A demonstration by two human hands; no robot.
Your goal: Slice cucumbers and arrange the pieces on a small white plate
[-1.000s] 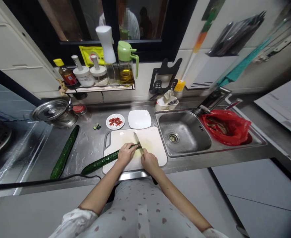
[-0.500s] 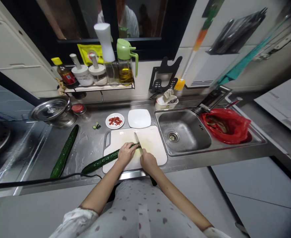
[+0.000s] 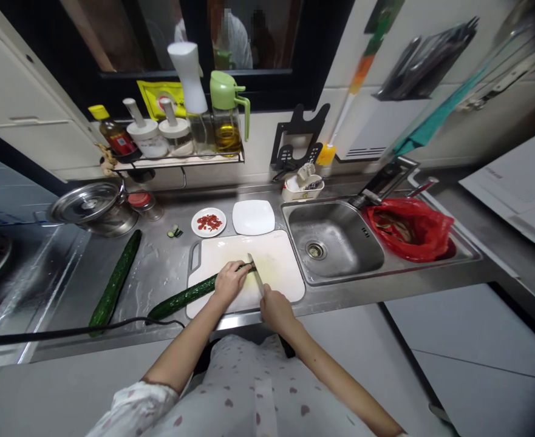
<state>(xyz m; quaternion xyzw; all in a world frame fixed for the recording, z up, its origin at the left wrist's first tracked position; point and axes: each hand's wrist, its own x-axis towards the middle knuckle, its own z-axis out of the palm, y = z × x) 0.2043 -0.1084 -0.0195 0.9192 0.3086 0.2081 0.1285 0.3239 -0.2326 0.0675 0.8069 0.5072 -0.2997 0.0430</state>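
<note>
Left hand (image 3: 231, 280): palm down, fingers bent over the far end of a held cucumber (image 3: 185, 298), gripping it. Right hand (image 3: 277, 309): closed around the handle of a knife (image 3: 257, 278), blade pointing away from the body and set at the cucumber's end, just beside the left fingertips; whether the edge has entered the skin cannot be told. Held cucumber: dark green, lying aslant, its far part on a white cutting board (image 3: 221, 249), its near end out past the board's left edge. Second cucumber (image 3: 116, 282): whole, on the steel counter (image 3: 158, 267), well left of the board. Cucumber scraps (image 3: 174, 231): small, on the counter beyond the board's handle corner. Round plate (image 3: 195, 228): white, bearing red pieces (image 3: 209, 222). Squarish plate (image 3: 253, 217): white, just beyond the board. Sink (image 3: 340, 237): steel, right of the board. Red bag (image 3: 431, 237): plastic, open, to the right of the basin.
</note>
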